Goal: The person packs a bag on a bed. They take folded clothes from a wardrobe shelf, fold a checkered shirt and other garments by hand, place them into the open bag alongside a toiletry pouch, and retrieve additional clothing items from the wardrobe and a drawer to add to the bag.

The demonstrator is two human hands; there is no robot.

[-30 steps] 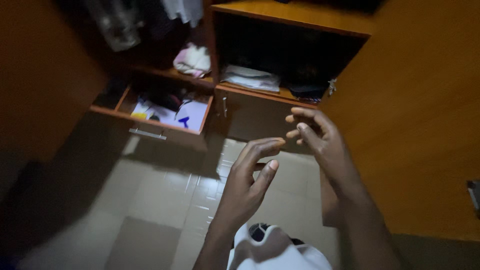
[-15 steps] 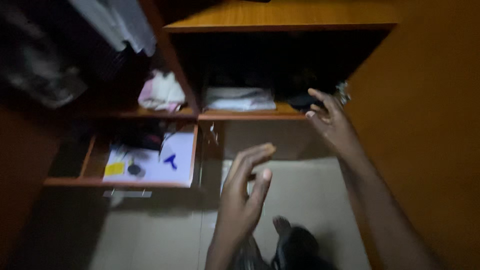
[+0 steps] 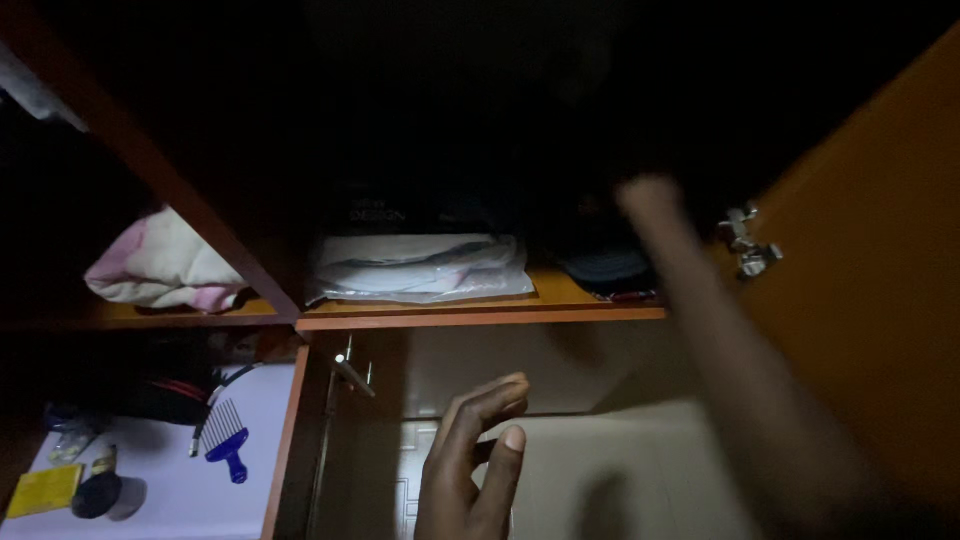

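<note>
My right hand (image 3: 650, 205) is blurred with motion and reaches into the dark wardrobe shelf, just above a dark folded item (image 3: 605, 268) at the shelf's right end. Whether its fingers hold anything cannot be made out. My left hand (image 3: 470, 455) hangs low in front of the wardrobe, fingers loosely curled and apart, holding nothing. A folded light garment in clear plastic (image 3: 420, 268) lies on the orange wooden shelf (image 3: 480, 318), left of my right hand.
A pink and white bundle of cloth (image 3: 165, 265) sits on the left shelf. Below it an open drawer (image 3: 285, 440) holds a blue comb (image 3: 225, 445), a yellow packet (image 3: 42, 490) and small dark items. The open orange door (image 3: 870, 300) with a metal hinge (image 3: 748, 242) stands at right.
The view has moved closer to the wardrobe. My right hand has gone from the shelf edge further into the shelf. My left hand has dropped lower in the view.
</note>
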